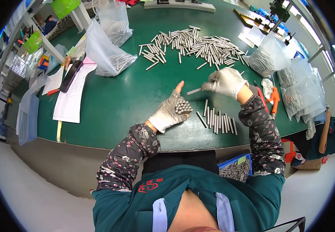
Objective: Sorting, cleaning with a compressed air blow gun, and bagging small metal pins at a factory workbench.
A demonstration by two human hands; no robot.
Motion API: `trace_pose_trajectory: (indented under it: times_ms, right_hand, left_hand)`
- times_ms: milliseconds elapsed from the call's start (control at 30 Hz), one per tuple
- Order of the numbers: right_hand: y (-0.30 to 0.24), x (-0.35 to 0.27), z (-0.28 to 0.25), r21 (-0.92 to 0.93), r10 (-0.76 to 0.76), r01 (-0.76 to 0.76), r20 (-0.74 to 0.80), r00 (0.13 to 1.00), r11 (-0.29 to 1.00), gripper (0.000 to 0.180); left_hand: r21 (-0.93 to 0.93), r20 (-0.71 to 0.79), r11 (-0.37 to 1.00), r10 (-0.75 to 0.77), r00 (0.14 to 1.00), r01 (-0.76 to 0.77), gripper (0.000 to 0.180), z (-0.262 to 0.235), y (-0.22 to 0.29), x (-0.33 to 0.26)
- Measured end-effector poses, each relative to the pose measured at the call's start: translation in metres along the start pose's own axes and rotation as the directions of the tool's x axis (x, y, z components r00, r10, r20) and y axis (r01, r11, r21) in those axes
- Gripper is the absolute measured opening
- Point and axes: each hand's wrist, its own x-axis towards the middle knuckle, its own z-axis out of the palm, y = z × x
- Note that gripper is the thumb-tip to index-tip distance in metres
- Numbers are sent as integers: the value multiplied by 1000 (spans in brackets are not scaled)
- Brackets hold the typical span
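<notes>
My left hand (170,111), in a grey fingerless glove, grips a bundle of short metal rods (183,107) with their ends showing; its forefinger points up. My right hand (224,81), in a white glove, pinches a single metal rod (194,91) that points left toward the bundle. Several more rods lie in a row (217,121) on the green table (121,100) just right of my left hand. A large loose pile of rods (194,45) spreads across the table beyond both hands.
Clear plastic bags of rods stand at the back left (107,54) and along the right (270,58). Papers (72,96) and a dark phone (70,75) lie at the left. Orange cutters (274,98) rest at the right. A blue bin of rods (237,168) sits by my lap.
</notes>
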Motion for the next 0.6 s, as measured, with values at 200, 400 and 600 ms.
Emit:
trace_pose_trajectory:
  times_ms: [200,400,600]
  right_hand:
    - [-15,-11,12,37,-145,146,-25,989,989,42]
    - [-25,-18,22,122,-194,191,9,981,974,45]
    - [-6,-21,13,123,-61,58,20,998,991,43]
  left_hand:
    - [-130,8,991,29,1000,-27,100,-2,-8,-2]
    - [-150,24,989,-13,1000,16,99,-2,0,-7]
    - [-128,21,991,-36,999,39,95,1,4,-5]
